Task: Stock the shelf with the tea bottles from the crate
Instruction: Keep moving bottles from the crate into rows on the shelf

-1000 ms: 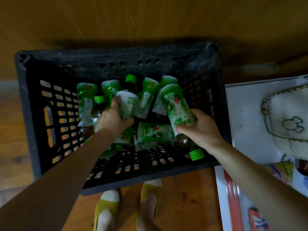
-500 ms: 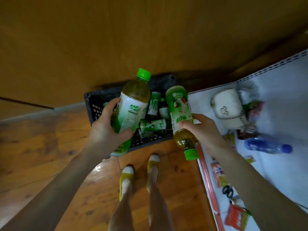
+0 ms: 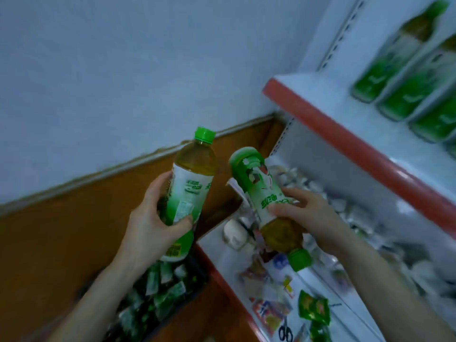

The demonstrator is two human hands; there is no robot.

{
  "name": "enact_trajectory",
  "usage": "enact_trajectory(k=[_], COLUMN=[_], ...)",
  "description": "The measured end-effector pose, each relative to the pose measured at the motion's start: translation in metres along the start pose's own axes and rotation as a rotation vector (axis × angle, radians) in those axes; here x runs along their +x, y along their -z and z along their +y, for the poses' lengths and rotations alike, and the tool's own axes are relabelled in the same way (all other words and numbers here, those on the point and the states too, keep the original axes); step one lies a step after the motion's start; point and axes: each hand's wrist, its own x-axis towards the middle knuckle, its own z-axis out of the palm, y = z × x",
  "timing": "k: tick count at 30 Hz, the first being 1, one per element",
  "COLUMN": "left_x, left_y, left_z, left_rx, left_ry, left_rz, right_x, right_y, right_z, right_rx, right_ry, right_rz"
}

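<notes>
Head view. I have one tea bottle in each hand.

My left hand (image 3: pixel 153 218) wraps the lower half of the left bottle (image 3: pixel 190 191), fingers (image 3: pixel 158 183) behind the label and thumb across the front. The bottle is upright with its green cap (image 3: pixel 204 135) on top, so it could go straight onto a shelf.

My right hand (image 3: pixel 313 218) grips the right bottle (image 3: pixel 261 193) around its middle. This one is upside down, base up and cap (image 3: pixel 299 260) pointing down at me. My guess is I took it as it lay, so it needs turning over before it can stand.

Both bottles are held up between the crate (image 3: pixel 200 272) below my left arm and the red-edged upper shelf (image 3: pixel 357 144) to the right. More bottles (image 3: pixel 162 287) lie jumbled in the crate. A row of matching bottles (image 3: pixel 394 58) already stands on that shelf, which is likely where these go.

The lower shelf (image 3: pixel 222 245) holds assorted packets, and what looks like a pair of scissors (image 3: pixel 286 332).

Labels are green and white with green Chinese characters. The right bottle also carries a printed figure. Motion blur is heavy and I cannot read a brand.
</notes>
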Motion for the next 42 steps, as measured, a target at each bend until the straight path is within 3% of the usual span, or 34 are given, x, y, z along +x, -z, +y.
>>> enact_trajectory(k=[5, 9, 18, 22, 27, 33, 42], left_x=[0.03, 0.059, 0.106, 0.114, 0.129, 0.159, 0.191], left_y=[-0.033, -0.07, -0.151, -0.178, -0.196, -0.21, -0.228], left_z=[0.094, 0.158, 0.245, 0.259, 0.266, 0.264, 0.257], left_rx=[-0.08, -0.183, -0.297, -0.329, -0.35, -0.359, -0.376], left_ry=[-0.157, -0.272, -0.442, -0.44, -0.458, -0.494, -0.511], left_rz=[-0.03, -0.064, -0.066, -0.059, -0.081, -0.128, -0.231], right_x=[-0.05, -0.071, -0.056, -0.04, -0.025, -0.021, -0.007], right_y=[0.089, 0.152, 0.249, 0.267, 0.271, 0.271, 0.278], right_z=[-0.05, -0.072, -0.07, -0.065, -0.074, -0.086, -0.081], right_rx=[0.147, 0.441, 1.089, 1.403, 1.703, 1.72, 1.272], right_ry=[0.029, 0.014, -0.123, -0.293, -0.271, -0.269, -0.357], right_rz=[0.175, 0.245, 0.074, -0.069, -0.042, 0.02, 0.13])
